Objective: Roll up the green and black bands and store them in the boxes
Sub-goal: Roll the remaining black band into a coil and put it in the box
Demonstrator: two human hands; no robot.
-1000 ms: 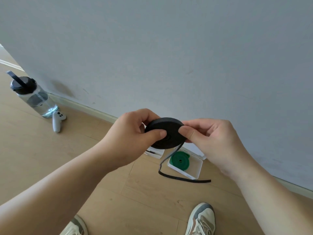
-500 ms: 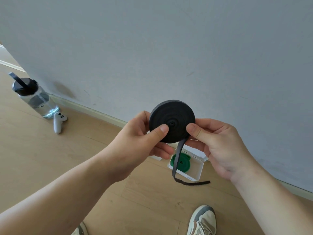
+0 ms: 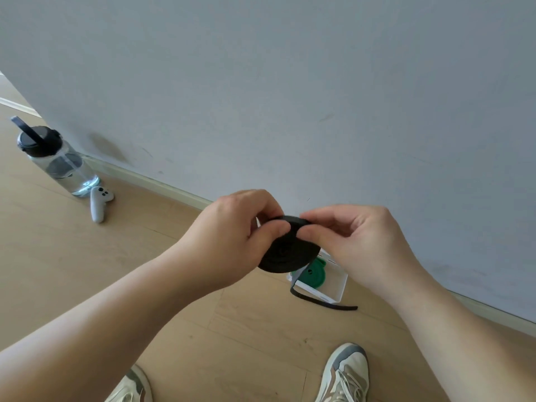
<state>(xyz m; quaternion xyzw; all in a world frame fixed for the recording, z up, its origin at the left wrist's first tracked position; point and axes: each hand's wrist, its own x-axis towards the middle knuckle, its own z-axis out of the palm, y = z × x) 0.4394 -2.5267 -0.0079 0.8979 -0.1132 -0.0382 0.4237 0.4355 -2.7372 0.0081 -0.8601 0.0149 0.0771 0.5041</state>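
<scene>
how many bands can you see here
2. The black band is gripped by the left hand and the right hand; the green band lies rolled in the white box. Others may be hidden.

Indoor room, likely home or flat; which room, cannot tell. Light wood plank floor (image 3: 58, 271) under me. Plain pale grey-blue wall (image 3: 290, 82) ahead, few scuff marks low down. White skirting board (image 3: 150, 182) along its foot. Things set straight on floor: clear water bottle (image 3: 58, 161) with black lid, white game controller (image 3: 98, 204) just beside it, open white box (image 3: 339, 285) near wall. My sneakers (image 3: 345, 375) at bottom edge.
</scene>
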